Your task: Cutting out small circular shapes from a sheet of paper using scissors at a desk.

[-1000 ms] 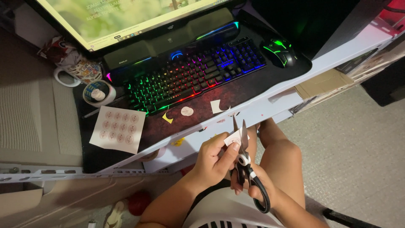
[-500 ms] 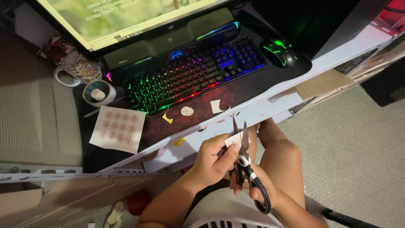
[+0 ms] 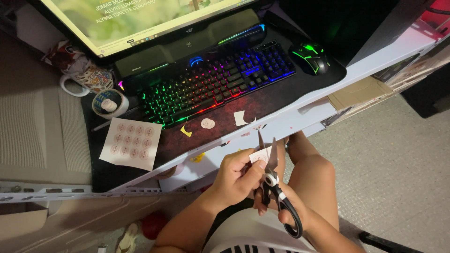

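Note:
My left hand pinches a small white paper piece with a round printed design, held over my lap in front of the desk edge. My right hand grips black-handled scissors, fingers through the loops. The blades point upward and stand slightly apart around the edge of the paper piece. A white sheet of round stickers lies on the dark desk mat, left of my hands. Small cut paper pieces lie on the mat near the keyboard.
A rainbow-lit keyboard and a green-lit mouse sit below a monitor. A mug and a tape roll stand at the left. The white desk edge runs diagonally. My bare knees are below.
The scissor blades have opened slightly around the paper piece. Both hands stay in almost the same place.

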